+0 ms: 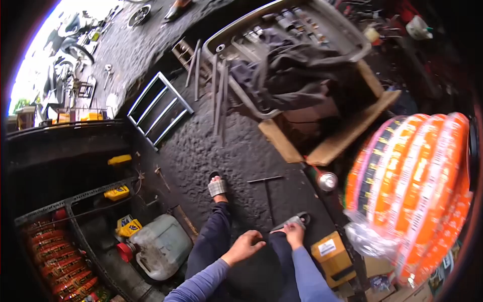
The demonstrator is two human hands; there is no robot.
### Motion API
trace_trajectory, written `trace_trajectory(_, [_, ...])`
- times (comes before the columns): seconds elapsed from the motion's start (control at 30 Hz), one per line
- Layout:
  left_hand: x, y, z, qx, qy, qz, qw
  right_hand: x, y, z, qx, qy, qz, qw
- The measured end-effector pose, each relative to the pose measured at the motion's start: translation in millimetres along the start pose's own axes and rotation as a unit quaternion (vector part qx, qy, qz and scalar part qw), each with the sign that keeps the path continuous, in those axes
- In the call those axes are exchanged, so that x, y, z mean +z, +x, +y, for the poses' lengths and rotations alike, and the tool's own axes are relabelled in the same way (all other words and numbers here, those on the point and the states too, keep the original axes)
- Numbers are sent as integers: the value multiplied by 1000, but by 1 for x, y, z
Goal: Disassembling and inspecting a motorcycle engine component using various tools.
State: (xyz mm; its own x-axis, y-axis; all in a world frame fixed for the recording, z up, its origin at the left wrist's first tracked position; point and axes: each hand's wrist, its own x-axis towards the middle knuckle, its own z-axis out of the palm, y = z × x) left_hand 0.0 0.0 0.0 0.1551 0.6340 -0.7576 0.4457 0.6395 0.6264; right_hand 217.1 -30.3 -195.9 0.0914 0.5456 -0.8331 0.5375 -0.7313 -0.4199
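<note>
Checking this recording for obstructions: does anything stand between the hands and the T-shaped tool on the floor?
Between the left hand and the T-shaped tool, nothing visible does; dark floor shows there. For the right hand, the right sandal partly does, just beyond it, beside the tool's lower end.

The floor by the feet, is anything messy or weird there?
Yes, a bit: a T-shaped metal bar lies loose between the sandals, where someone might trip. Farther up, dark cloth is bunched in the tray with metal parts, which looks untidy.
</note>
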Motion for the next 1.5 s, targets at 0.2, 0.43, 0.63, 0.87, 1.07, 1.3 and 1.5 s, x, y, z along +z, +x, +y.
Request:
trace_trajectory(0.2, [-141,7,120,236,11,-84,968,134,112,-25,51,-170,65,982])
trace_trajectory(0.43, [-258,151,299,491,241,240,802,145,121,-25,49,-302,61,950])
trace_trajectory(0.63, [-254,272,351,317,290,237,871,146,55,-79,68,-90,184,976])
trace_trajectory(0.87, [-383,55,364,358,-292,164,872,48,-132,-237,177,-126,-12,976])
trace_trajectory(1.07, [-520,-203,244,253,-548,149,783,-11,-273,-466,81,-35,-258,962])
trace_trajectory(1.3, [-614,-270,181,111,-623,303,713,15,-304,-703,54,74,-415,905])
trace_trajectory(1.5, [-696,-255,263,207,-746,121,622,135,-245,-887,-222,35,-519,825])
